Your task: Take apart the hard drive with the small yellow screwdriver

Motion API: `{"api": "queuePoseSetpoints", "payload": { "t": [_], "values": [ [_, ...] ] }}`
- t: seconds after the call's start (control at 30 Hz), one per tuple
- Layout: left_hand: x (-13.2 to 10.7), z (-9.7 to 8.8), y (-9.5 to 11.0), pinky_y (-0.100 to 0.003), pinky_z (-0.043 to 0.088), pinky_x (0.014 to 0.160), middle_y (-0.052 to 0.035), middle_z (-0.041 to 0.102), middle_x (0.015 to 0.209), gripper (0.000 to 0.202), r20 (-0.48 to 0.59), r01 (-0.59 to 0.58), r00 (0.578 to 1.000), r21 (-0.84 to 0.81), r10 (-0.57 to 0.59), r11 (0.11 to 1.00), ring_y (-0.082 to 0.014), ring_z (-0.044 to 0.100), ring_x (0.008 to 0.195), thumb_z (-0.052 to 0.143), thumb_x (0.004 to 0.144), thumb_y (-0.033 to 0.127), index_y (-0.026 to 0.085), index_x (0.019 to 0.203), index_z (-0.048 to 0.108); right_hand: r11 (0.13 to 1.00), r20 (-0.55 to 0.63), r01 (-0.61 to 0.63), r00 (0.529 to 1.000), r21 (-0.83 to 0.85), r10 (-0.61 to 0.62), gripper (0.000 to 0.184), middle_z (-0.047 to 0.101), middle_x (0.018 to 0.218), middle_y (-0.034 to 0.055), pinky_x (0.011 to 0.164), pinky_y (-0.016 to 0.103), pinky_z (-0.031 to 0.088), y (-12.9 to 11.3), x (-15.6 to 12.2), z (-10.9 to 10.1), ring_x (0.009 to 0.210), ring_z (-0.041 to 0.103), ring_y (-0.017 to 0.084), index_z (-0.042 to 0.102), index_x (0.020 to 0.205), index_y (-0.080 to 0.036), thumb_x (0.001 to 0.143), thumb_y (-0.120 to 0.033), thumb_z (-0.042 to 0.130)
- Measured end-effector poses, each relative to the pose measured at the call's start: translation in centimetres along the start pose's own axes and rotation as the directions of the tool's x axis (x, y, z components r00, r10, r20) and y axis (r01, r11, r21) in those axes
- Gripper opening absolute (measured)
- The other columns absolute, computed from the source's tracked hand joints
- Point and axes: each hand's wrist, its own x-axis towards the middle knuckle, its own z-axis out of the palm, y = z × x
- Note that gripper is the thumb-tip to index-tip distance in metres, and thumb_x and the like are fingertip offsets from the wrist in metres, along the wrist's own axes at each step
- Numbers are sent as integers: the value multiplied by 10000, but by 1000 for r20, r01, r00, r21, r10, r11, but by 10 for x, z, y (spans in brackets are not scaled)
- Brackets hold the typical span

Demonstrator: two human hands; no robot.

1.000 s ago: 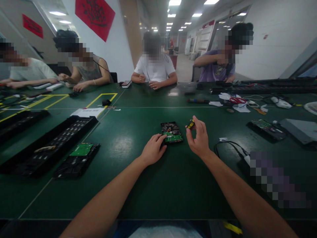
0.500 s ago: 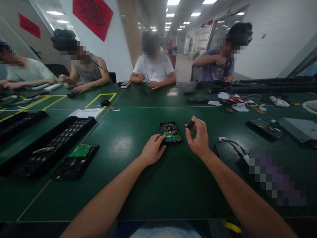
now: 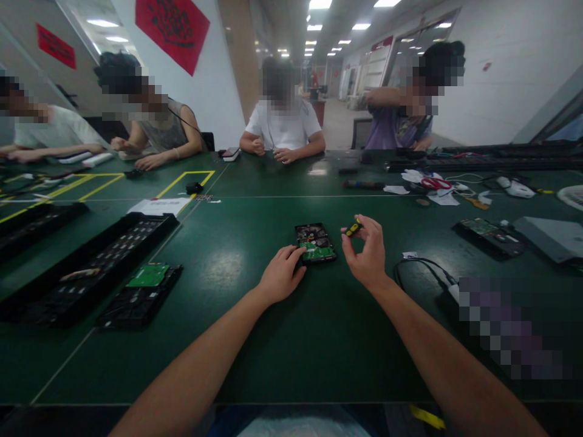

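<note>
A hard drive (image 3: 314, 243) with a green circuit board lies flat on the green table in front of me. My left hand (image 3: 283, 272) steadies it at its left edge, fingertips on the board's corner and thumb low at the near side. To the right of the drive, my right hand (image 3: 364, 250) is raised, pinching a short black and yellow screwdriver (image 3: 353, 227) between thumb and fingers. Only the screwdriver's stubby handle shows; its shaft cannot be made out. The tool is apart from the drive.
On the left lie another hard drive (image 3: 141, 294) and a long black tray (image 3: 91, 267). At right are a third drive (image 3: 489, 237), a grey box (image 3: 551, 237) and a black cable (image 3: 421, 261). Papers and wires (image 3: 437, 185) lie beyond. Several people sit across the table.
The screwdriver has turned in my right fingers, so its yellow markings now show. My left hand and the hard drive stay put. Across the table, the person at right has raised an arm.
</note>
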Motion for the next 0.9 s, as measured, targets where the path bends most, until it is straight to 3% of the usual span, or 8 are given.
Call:
{"api": "queuePoseSetpoints", "payload": {
  "t": [0.2,0.43,0.7,0.9],
  "values": [
    [0,0,0,-519,431,1185,-148,523,1497,554,0,-5,1000,-9,5,1000,-307,456,1439,553,999,312,226,1536,445,999,27,-16,999,-48,17,689,476,1411,144,806,461,680,-3,0,-2,1112,631,264,342,1582,-319,967,-244,644],
    [0,-1,2,-515,423,1190,-151,536,1486,542,-8,-3,1000,-4,3,1000,-303,469,1433,556,996,306,224,1523,456,1000,17,-11,1000,9,11,686,452,1452,160,834,466,684,-4,-1,0,1152,627,272,316,1581,-296,966,-198,604],
    [0,0,2,-506,410,1202,-174,511,1517,654,-1,20,1000,-8,-20,1000,-315,460,1441,547,999,336,178,1599,337,1000,22,-27,999,-8,28,706,450,1431,140,780,456,688,0,-3,0,1115,623,271,324,1579,-337,964,-258,661],
    [1,2,0,-512,410,1203,-173,515,1515,630,-3,19,1000,-12,-19,1000,-313,463,1439,548,996,340,178,1577,365,1000,54,-27,998,-7,27,703,435,1456,153,868,500,674,-1,-2,-2,1125,634,270,303,1608,-321,980,-215,601]
  ]
}}
